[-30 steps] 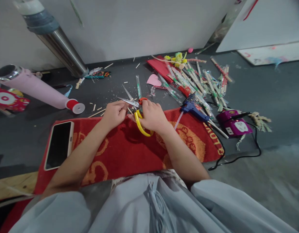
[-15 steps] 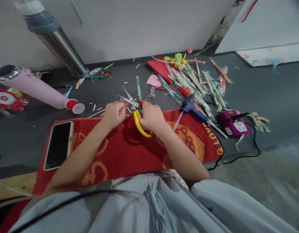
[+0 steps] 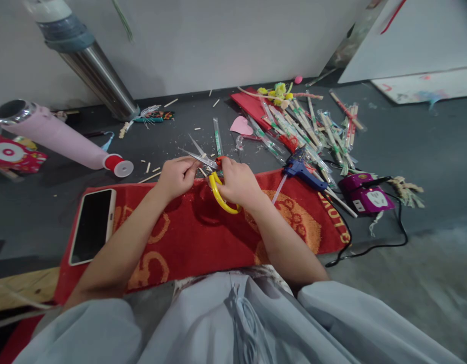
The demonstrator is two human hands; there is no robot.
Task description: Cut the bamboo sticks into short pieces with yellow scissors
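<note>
My right hand (image 3: 237, 182) is closed around yellow-handled scissors (image 3: 220, 197), whose blades stand apart and point up and to the left. An orange-red bit shows at its fingertips by the pivot. Close to the blades, my left hand (image 3: 179, 176) has its fingers pinched together; whatever small thing they hold is hidden. Both hands are over the far edge of a red towel (image 3: 203, 247). Small cut stick pieces (image 3: 148, 167) and crumbs lie on the dark table beyond them. A wrapped stick with green print (image 3: 217, 136) lies just past the scissors.
At right are a pile of wrapped sticks (image 3: 294, 121), a blue glue gun (image 3: 303, 172) and a purple power socket (image 3: 366, 194) with a black cable. A phone (image 3: 92, 226) lies on the towel's left. A pink tumbler (image 3: 58, 134) and a steel flask (image 3: 98, 76) stand further left.
The hands and the scissors keep nearly the same place and pose. The whole view has shifted very slightly.
</note>
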